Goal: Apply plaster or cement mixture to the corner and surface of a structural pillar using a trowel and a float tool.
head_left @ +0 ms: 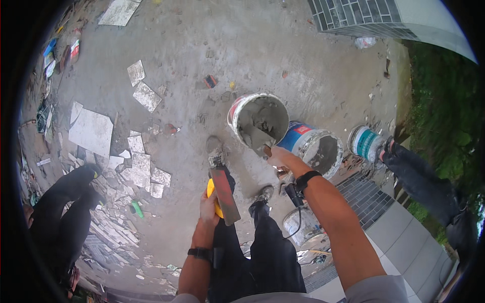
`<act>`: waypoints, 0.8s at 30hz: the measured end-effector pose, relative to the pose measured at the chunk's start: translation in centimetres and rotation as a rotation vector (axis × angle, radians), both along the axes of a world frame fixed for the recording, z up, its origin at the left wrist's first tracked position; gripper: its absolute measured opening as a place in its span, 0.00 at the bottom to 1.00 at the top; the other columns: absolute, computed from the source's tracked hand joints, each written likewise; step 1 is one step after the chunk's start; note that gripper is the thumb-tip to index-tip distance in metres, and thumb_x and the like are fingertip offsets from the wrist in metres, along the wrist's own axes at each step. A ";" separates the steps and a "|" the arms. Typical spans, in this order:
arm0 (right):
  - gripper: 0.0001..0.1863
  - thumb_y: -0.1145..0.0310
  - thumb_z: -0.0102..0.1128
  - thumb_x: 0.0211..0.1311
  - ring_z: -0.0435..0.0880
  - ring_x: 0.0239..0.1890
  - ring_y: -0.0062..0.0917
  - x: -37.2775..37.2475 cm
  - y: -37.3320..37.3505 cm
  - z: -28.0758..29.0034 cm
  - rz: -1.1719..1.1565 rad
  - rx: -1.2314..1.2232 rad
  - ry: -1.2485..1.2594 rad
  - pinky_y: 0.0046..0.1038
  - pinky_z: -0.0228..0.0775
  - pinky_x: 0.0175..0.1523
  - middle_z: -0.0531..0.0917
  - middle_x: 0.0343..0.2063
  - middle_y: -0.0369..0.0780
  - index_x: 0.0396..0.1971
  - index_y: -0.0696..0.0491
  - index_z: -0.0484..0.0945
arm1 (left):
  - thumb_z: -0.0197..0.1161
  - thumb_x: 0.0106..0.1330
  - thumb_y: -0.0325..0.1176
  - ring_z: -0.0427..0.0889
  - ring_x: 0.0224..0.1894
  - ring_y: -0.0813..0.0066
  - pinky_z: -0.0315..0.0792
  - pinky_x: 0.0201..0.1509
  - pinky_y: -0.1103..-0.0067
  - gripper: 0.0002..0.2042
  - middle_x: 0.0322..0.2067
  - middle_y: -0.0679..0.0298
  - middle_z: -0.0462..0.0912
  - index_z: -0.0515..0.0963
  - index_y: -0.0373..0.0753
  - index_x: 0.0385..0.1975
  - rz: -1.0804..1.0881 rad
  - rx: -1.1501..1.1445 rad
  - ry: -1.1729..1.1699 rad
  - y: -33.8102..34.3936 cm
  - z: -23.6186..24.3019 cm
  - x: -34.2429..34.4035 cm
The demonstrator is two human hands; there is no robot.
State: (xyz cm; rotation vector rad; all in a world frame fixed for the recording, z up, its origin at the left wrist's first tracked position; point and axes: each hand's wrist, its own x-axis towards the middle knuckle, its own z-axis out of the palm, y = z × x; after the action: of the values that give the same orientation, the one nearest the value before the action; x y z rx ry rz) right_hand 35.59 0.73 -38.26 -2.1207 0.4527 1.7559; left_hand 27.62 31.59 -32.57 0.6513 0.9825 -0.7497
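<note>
Gripping trowel (258, 139) in mortar bucket (237, 108) (right hand (277, 156)) | left hand (208, 206) clasping float (225, 194)

Outdoor tiling worksite, bare concrete ground (283, 50), broken tile pieces (144, 169) scattered left, mortar buckets (258, 121) near centre, grey tiled wall (358, 15) far right

A single head-worn fisheye view looks steeply down from standing height onto the concrete ground (283, 55), forearms entering at the frame's lower edge.
</note>
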 end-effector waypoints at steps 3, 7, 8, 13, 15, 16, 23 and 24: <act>0.18 0.64 0.60 0.53 0.87 0.38 0.41 2.3 -2.1 0.9 -0.153 0.025 -0.007 0.41 0.75 0.35 0.85 0.34 0.52 0.36 0.66 0.81 | 0.55 0.71 0.28 0.83 0.36 0.75 0.80 0.39 0.76 0.10 0.38 0.64 0.82 0.73 0.37 0.49 0.014 0.023 0.017 0.1 -0.3 0.5; 0.16 0.66 0.60 0.58 0.87 0.43 0.35 4.6 -4.4 -2.7 0.429 -0.209 -0.296 0.36 0.79 0.35 0.86 0.41 0.47 0.43 0.59 0.82 | 0.52 0.73 0.31 0.84 0.40 0.71 0.82 0.42 0.74 0.12 0.42 0.61 0.81 0.71 0.37 0.53 -0.014 0.006 0.017 0.2 -1.1 1.0; 0.16 0.67 0.58 0.60 0.87 0.42 0.34 5.3 -4.8 -4.2 0.622 -0.296 -0.249 0.36 0.80 0.35 0.86 0.42 0.44 0.46 0.56 0.81 | 0.52 0.73 0.30 0.84 0.40 0.71 0.82 0.42 0.74 0.12 0.42 0.61 0.81 0.70 0.36 0.53 -0.015 -0.002 0.015 0.2 -1.4 1.1; 0.15 0.69 0.58 0.61 0.88 0.40 0.30 5.4 -2.6 -11.3 0.656 -0.504 -0.041 0.36 0.81 0.31 0.87 0.40 0.40 0.48 0.52 0.81 | 0.51 0.73 0.29 0.84 0.40 0.71 0.82 0.42 0.73 0.12 0.42 0.61 0.81 0.70 0.36 0.53 0.000 0.035 0.103 -0.3 -2.8 1.6; 0.15 0.69 0.57 0.61 0.88 0.40 0.31 5.0 -2.6 -12.6 0.695 -0.438 0.012 0.36 0.81 0.32 0.87 0.40 0.40 0.47 0.53 0.81 | 0.51 0.73 0.29 0.84 0.40 0.70 0.82 0.42 0.73 0.11 0.41 0.61 0.81 0.70 0.36 0.53 0.006 0.002 0.125 -0.5 -3.1 2.0; 0.15 0.69 0.57 0.61 0.88 0.39 0.32 4.7 -2.7 -12.9 0.736 -0.355 0.041 0.36 0.81 0.34 0.87 0.39 0.40 0.47 0.53 0.81 | 0.51 0.72 0.27 0.83 0.40 0.72 0.81 0.42 0.75 0.11 0.41 0.62 0.81 0.71 0.36 0.52 0.022 -0.015 0.129 -0.6 -3.3 2.3; 0.17 0.70 0.56 0.59 0.85 0.49 0.36 1.2 -3.6 -11.1 0.437 -0.264 -0.057 0.35 0.78 0.49 0.85 0.45 0.46 0.49 0.59 0.76 | 0.51 0.72 0.26 0.84 0.39 0.70 0.82 0.41 0.74 0.11 0.41 0.60 0.81 0.71 0.36 0.51 0.038 0.018 0.140 -0.8 -4.0 4.4; 0.17 0.69 0.55 0.60 0.85 0.49 0.38 0.6 -3.3 -11.0 0.396 -0.231 -0.022 0.36 0.78 0.49 0.85 0.44 0.46 0.48 0.59 0.76 | 0.51 0.72 0.26 0.84 0.39 0.70 0.82 0.41 0.74 0.11 0.41 0.60 0.81 0.71 0.36 0.51 0.050 0.014 0.115 -0.5 -4.1 4.5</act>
State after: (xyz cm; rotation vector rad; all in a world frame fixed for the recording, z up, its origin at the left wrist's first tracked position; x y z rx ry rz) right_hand 36.24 -2.55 -49.24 -2.5289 0.2496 1.9648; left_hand 32.12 31.10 -36.63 0.5984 1.1066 -0.7435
